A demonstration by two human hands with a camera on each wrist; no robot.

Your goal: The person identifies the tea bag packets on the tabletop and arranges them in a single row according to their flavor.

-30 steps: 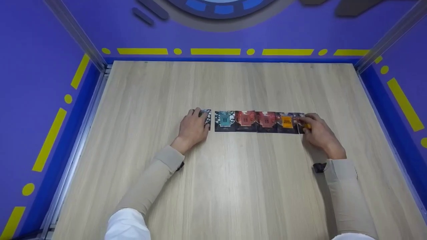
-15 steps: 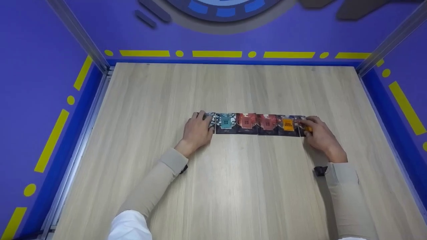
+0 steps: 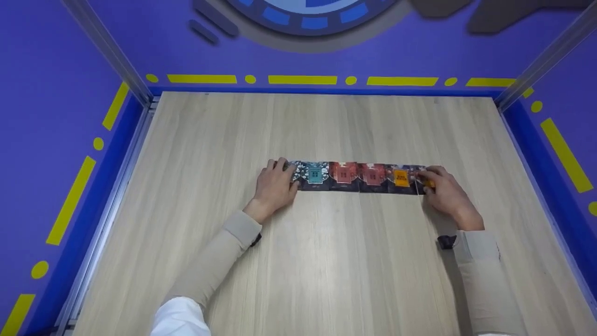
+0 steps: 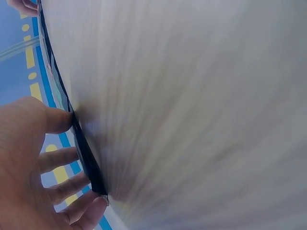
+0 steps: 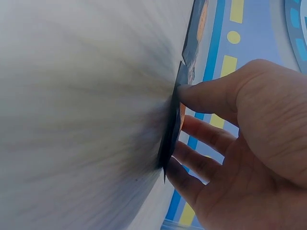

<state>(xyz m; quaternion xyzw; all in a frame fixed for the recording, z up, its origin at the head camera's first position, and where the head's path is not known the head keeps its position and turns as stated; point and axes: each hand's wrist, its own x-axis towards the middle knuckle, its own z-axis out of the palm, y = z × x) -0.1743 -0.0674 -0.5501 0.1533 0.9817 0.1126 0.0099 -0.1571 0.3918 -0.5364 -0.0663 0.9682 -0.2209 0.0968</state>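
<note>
A row of flat, dark printed sachets lies on the wooden table. A teal-labelled sachet (image 3: 315, 175) is near the left end, then two red-labelled ones, the left red sachet (image 3: 344, 176) and the right red sachet (image 3: 372, 177), followed by an orange-labelled sachet (image 3: 401, 178). My left hand (image 3: 274, 185) holds the leftmost sachet (image 4: 88, 160), thumb and fingertips along its edges, its side against the teal one. At the opposite end, my right hand (image 3: 447, 190) grips the rightmost sachet (image 5: 173, 124) between thumb and fingers. Both end sachets are partly covered by the hands.
The pale wooden table (image 3: 322, 261) has metal rails along its sides. Blue panels with yellow markings, such as the back wall (image 3: 298, 60), enclose it on the left, back and right.
My left hand has slid the leftmost sachet to the right, closing the gap beside the teal one. My right hand keeps its place at the right end. The head view has tilted slightly.
</note>
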